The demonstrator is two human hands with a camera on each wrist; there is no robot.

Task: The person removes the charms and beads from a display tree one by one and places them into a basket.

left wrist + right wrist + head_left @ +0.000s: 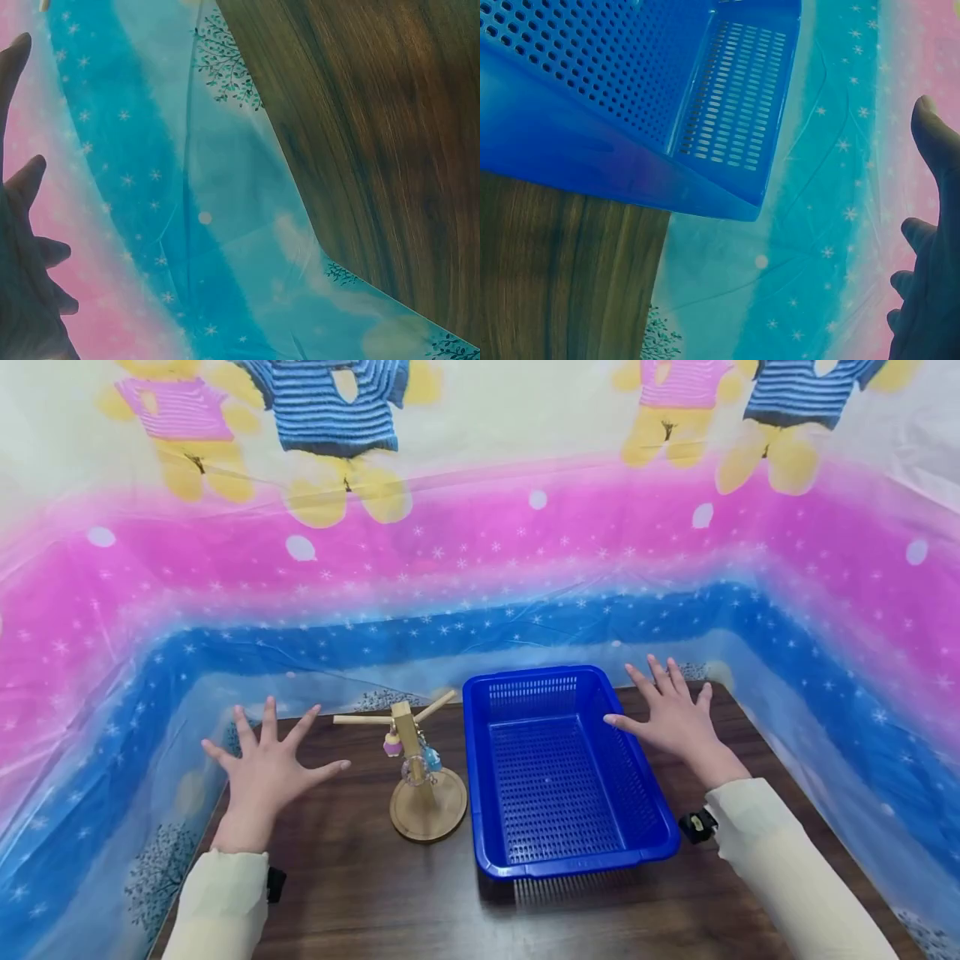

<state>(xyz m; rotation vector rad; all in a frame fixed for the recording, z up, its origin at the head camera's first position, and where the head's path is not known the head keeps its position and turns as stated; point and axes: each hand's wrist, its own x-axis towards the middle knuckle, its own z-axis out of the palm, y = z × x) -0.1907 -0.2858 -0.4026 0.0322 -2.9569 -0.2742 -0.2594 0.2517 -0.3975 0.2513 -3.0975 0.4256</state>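
Observation:
My left hand [266,781] is spread with straight fingers over the left side of the table, holding nothing. To its right stands a wooden stand [406,727] with a round base [411,827] and peg arms. From it hang a purple-and-cream cupcake-like charm [393,744], a light blue charm [431,758] and a ring-shaped piece [414,770]. My right hand [681,722], also spread and holding nothing, hovers by the right edge of a blue plastic basket [480,793]. In the right wrist view, the hand [934,262] is apart from the basket [592,165].
The dark wooden table [337,893] carries the stand and basket. A cloth curtain [450,560] with pink and blue bands encloses the back and both sides. In the left wrist view, the table's edge meets the curtain [150,187].

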